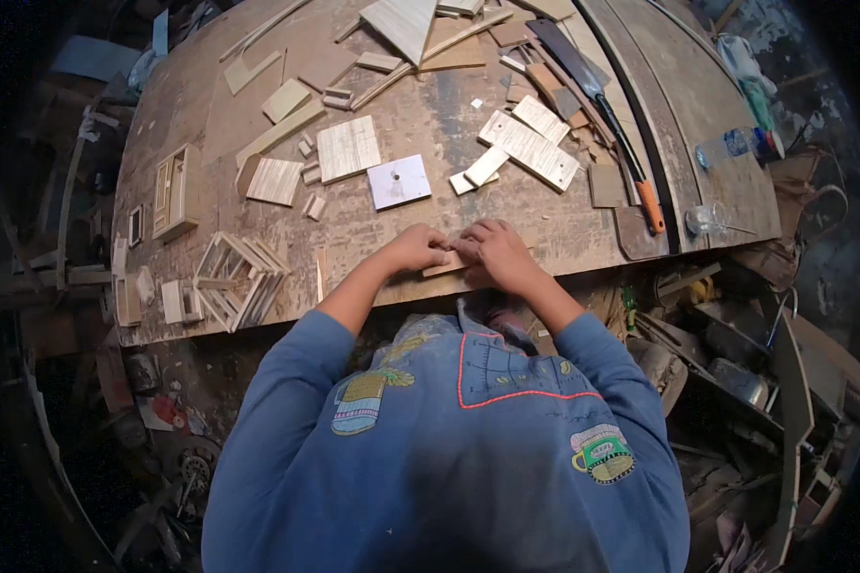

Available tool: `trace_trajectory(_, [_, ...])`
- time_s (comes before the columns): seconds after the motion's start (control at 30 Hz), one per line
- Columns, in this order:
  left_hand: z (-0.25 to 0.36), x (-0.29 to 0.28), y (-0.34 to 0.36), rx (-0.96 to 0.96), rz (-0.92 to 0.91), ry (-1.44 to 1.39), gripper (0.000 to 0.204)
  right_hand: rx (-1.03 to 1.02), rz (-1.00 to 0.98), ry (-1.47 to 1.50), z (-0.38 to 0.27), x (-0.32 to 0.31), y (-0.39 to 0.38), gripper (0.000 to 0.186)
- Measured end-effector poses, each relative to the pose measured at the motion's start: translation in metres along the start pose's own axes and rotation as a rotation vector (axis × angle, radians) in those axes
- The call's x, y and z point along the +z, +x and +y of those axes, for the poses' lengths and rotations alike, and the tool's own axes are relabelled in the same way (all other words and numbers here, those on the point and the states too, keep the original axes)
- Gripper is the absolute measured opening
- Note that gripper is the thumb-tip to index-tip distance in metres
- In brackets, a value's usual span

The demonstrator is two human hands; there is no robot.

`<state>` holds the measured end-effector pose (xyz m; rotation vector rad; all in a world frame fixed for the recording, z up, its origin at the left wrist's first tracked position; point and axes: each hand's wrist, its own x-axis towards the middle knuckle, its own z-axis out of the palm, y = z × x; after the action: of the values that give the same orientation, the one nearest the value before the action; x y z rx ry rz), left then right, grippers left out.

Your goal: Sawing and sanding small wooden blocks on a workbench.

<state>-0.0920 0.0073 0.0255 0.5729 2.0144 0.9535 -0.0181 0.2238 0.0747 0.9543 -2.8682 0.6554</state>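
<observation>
At the front edge of the wooden workbench (201,124), both hands are on a narrow light-brown wooden strip (451,267) lying nearly level. My left hand (416,246) has its fingers curled onto the strip's left part, thumb toward it. My right hand (497,253) has bent fingers on the strip just right of it, partly hiding it. Beyond them lie a white square board with a hole (397,181) and pale plank pieces (530,151). A wooden frame assembly (239,282) stands to the left of my left arm.
A handsaw with an orange handle (648,201) lies along the bench's right. Plastic bottles (717,151) rest on the right board. Offcuts (296,105) are scattered at the back, and small wooden boxes (175,196) sit at the left. Scrap clutter (755,372) fills the floor beside the bench.
</observation>
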Motion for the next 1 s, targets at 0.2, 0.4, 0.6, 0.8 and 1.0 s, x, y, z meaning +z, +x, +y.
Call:
trace_trajectory(0.2, [-0.006,0.016,-0.001,0.015,0.352,-0.002,0.025,0.031,0.037,-0.026,0.014,0.031,0.002,0.022])
trace_trajectory(0.4, [-0.026,0.061,-0.040,-0.182,0.910,-0.131,0.033,0.030,0.007,-0.055,0.014,0.033,0.004,0.027])
trace_trajectory(0.6, [-0.002,0.096,-0.041,-0.171,1.046,-0.211,0.033,0.096,-0.088,-0.015,0.016,0.032,0.005,0.038])
trace_trajectory(0.8, [0.009,0.106,-0.035,-0.269,1.227,-0.124,0.031,0.047,-0.069,0.164,0.034,0.021,-0.001,0.049])
trace_trajectory(1.0, [0.015,0.107,-0.033,-0.286,1.288,-0.105,0.031,-0.003,-0.014,0.281,0.066,0.028,-0.007,0.031])
